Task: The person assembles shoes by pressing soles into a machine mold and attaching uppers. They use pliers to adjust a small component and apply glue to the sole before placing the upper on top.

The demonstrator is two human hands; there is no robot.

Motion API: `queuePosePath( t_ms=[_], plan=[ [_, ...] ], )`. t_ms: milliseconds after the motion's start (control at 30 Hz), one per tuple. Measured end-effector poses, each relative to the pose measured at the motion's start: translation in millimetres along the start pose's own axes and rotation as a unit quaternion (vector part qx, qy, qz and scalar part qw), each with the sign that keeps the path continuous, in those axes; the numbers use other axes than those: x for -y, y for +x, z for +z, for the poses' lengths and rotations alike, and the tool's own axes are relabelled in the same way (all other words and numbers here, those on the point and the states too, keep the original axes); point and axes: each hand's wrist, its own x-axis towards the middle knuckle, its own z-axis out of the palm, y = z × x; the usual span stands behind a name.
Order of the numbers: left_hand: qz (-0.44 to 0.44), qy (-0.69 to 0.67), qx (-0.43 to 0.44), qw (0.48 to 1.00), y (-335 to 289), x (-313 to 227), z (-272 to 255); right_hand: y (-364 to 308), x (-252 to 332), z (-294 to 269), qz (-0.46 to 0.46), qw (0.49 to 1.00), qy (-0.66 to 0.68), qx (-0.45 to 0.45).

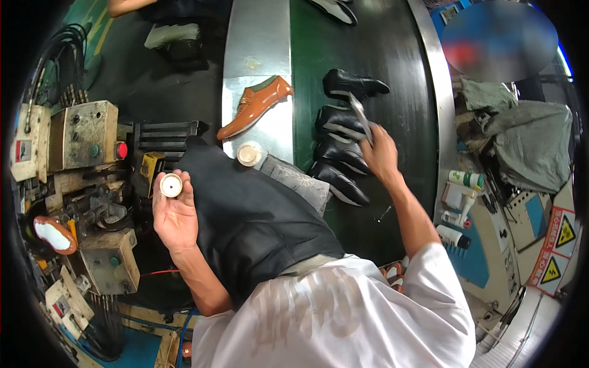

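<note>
My left hand (176, 218), palm up, grips a small round cream-and-white piece (171, 185) with a dark dot at its centre. Out over the dark green belt (399, 80), my right hand (381, 153) is closed on a slim silvery tool (359, 113); its exact kind does not show. The tool's far end reaches a black leather shoe (353, 84). Several more black shoes (340, 180) lie in a row below it. A glossy tan lace-up shoe (256, 107) rests on the metal strip (257, 37) between my hands, with a round cream container (249, 154) near its toe.
A folded grey patterned cloth (296, 182) lies beside my lap. Machinery with a control box (84, 136) and red button stands at left, a brown shoe (55, 235) by it. Bottles (453, 236) and a grey-green cloth cover (532, 144) are at right. Another person's arm (130, 5) shows far left.
</note>
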Motion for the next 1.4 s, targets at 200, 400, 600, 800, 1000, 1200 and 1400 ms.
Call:
queuePosePath(
  t_ms=[200,400,600,800,1000,1200,1400],
  plan=[
    [0.033,0.036,-0.046,0.998,-15,-9,-2,195,32,120,-0.191,0.973,-0.056,0.120],
    [0.072,0.043,-0.114,0.990,-36,-8,-16,266,46,176,-0.371,0.907,-0.123,0.157],
    [0.071,0.064,-0.145,0.985,-27,0,-20,261,70,195,-0.397,0.863,-0.125,0.284],
    [0.030,0.066,-0.104,0.992,10,4,-1,255,54,175,-0.420,0.881,-0.111,0.189],
    [0.045,0.152,-0.069,0.985,13,22,16,110,91,104,-0.133,0.931,0.180,0.290],
    [0.029,0.481,-0.027,0.876,26,52,36,-2,143,163,-0.153,0.921,0.262,0.246],
    [0.123,0.722,0.096,0.674,31,41,67,4,184,160,-0.208,0.911,0.311,0.176]
  ],
)
